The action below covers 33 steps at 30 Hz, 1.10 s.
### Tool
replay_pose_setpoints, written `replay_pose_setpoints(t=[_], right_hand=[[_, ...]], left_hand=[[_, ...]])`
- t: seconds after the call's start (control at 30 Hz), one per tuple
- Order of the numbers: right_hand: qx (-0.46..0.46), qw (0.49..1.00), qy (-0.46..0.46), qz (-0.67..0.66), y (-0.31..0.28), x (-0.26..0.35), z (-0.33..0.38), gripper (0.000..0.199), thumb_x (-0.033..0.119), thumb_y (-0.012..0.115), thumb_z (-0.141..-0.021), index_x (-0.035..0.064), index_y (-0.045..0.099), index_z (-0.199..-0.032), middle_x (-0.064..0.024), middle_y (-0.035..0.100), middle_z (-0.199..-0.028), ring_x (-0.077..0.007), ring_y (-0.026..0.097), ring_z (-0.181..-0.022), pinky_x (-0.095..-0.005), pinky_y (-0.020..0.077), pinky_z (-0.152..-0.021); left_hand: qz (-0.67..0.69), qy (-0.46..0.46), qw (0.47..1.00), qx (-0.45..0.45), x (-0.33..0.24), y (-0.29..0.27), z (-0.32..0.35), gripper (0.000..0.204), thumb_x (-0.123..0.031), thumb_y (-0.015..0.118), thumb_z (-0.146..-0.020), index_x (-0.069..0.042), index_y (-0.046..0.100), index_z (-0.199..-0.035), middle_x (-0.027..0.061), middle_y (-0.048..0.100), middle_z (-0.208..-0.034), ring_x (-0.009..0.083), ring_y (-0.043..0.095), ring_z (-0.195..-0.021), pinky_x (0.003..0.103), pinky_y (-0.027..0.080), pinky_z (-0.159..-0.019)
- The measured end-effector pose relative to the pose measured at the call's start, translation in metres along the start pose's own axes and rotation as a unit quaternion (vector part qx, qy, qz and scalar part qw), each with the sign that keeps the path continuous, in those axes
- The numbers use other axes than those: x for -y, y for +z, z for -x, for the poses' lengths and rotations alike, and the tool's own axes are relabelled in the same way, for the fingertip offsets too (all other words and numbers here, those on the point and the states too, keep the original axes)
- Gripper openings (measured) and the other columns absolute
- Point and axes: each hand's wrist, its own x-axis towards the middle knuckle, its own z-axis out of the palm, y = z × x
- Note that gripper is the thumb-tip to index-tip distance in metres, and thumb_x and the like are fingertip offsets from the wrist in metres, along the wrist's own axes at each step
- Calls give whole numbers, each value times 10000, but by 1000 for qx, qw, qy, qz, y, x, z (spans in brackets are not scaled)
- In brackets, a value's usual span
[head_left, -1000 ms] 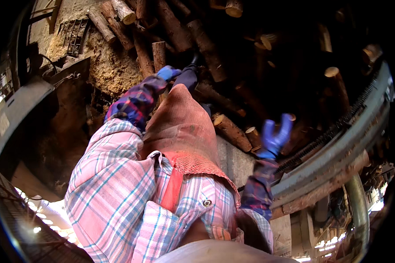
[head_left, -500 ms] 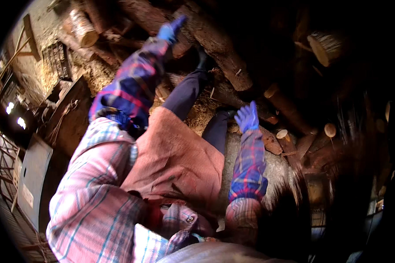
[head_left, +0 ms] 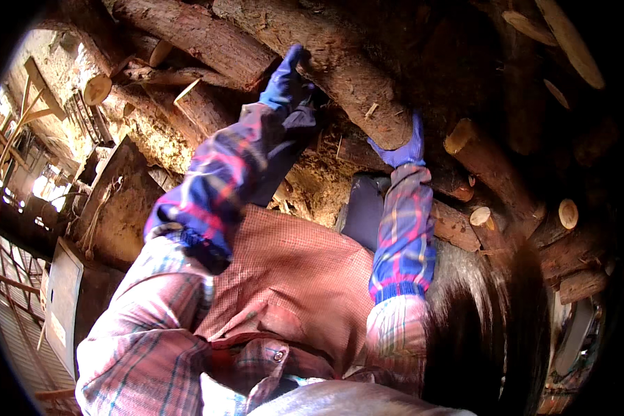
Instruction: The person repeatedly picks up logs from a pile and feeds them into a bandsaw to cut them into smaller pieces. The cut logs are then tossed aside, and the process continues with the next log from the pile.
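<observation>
no words, numbers or signs can be read. at the left, the grey metal box (head_left: 65, 295) seems to carry a pale patch (head_left: 59, 331) low on its face, perhaps a label, but it is too small and faint at that bent edge of the view for any letters to be made out. the round button (head_left: 279, 356) on the plaid shirt (head_left: 152, 357) is likewise too small to tell whether anything is stamped on it.
</observation>
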Motion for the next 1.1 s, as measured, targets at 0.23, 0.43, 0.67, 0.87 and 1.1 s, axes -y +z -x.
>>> replay_pose_setpoints(t=[0.23,0.43,0.67,0.87,1.1], right_hand=[[-281,403,-339,802,-57,-257,10,753,569,657,-767,36,445,-1255,-135,566,-1174,-239,590,-1008,-370,492,-835],[-234,170,22,957,-23,-315,-80,829,470,750,-703,-42,416,-1262,-162,540,-1192,-235,509,-1116,-346,362,-985],[-170,513,-188,820,-129,-379,-85,810,184,800,-720,-37,276,-1298,-234,542,-1175,-297,554,-1079,-359,495,-862],[-111,556,-314,762,-160,-380,5,763,119,802,-709,-73,311,-1260,-181,555,-1133,-248,591,-958,-395,513,-819],[118,397,-339,845,-104,-537,104,551,130,727,-753,17,501,-1242,-74,593,-1129,-187,569,-1015,-335,461,-906]], left_hand=[[161,129,978,15,-14,4,80,757,-675,477,-816,-71,508,-1271,153,551,-1243,334,545,-1089,457,403,-998],[176,110,965,162,-56,-1,153,720,-578,537,-840,-55,453,-1327,159,503,-1313,326,511,-1161,473,354,-1055],[-25,139,973,183,-68,-58,184,679,-450,536,-878,-39,347,-1384,133,385,-1396,260,415,-1251,404,304,-1086],[-170,122,946,247,-19,-4,327,558,-354,540,-914,-37,406,-1353,106,461,-1331,199,463,-1210,348,367,-1034],[-223,314,868,314,-4,108,405,422,-295,571,-913,-29,483,-1228,60,573,-1073,140,561,-932,297,463,-843]])
